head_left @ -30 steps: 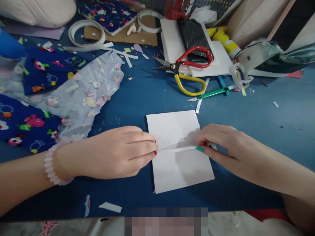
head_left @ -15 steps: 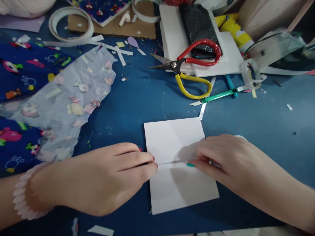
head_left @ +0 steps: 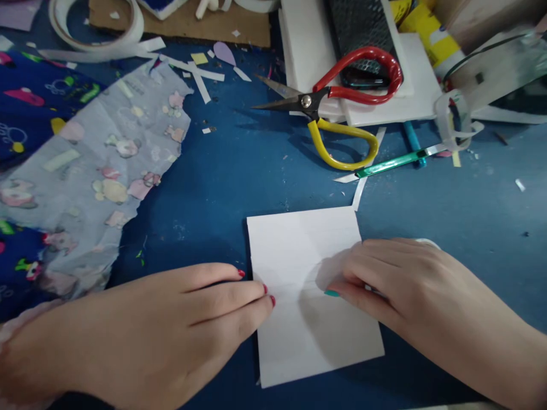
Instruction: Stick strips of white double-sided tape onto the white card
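Note:
A flat white rectangular piece, like card or foam board [head_left: 307, 245], lies between my hands. Faint lines cross its middle. My left hand [head_left: 171, 324] rests at its left edge, palm down, with red-nailed fingers stretched out and their tips on the white surface. Over the right edge, my right hand [head_left: 393, 279] has its fingers curled and its teal-nailed thumb against the white surface. A small pale bit shows between that thumb and the fingers; what it is, I cannot make out. A narrow white strip [head_left: 360, 193] touches the far right corner.
Scissors [head_left: 306, 102] lie spread beyond the white piece, with a green craft knife [head_left: 391, 164] beside them. Patterned fabric [head_left: 123, 142] covers the left. A tape roll [head_left: 137, 28], cardboard [head_left: 179, 28], paper scraps [head_left: 200, 80] and a black patterned object [head_left: 363, 34] on white boards are farther back.
My left fingertips have loosened from a pinch and lie flatter. The raised line across the white piece's middle has flattened. My right hand keeps nearly the same place. The view has shifted slightly.

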`<action>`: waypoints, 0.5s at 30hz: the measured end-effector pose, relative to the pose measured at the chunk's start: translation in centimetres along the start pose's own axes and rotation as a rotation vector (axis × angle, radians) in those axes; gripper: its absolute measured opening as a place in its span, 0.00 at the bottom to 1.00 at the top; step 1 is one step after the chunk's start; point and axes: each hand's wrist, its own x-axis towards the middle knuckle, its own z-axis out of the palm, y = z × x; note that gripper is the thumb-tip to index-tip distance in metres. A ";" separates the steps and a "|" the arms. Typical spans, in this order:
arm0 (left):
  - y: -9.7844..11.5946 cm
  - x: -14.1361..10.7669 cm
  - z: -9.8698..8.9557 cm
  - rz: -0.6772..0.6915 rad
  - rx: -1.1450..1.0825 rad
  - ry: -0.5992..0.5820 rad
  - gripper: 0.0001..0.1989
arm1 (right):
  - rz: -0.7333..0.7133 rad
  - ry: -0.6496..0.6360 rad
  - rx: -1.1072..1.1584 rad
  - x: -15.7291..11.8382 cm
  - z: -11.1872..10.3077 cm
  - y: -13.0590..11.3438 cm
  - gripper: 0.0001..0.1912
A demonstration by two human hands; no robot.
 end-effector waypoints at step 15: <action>0.5 -0.5 0.7 -0.026 0.012 -0.012 0.18 | 0.016 0.010 0.033 0.0 0.0 -0.2 0.19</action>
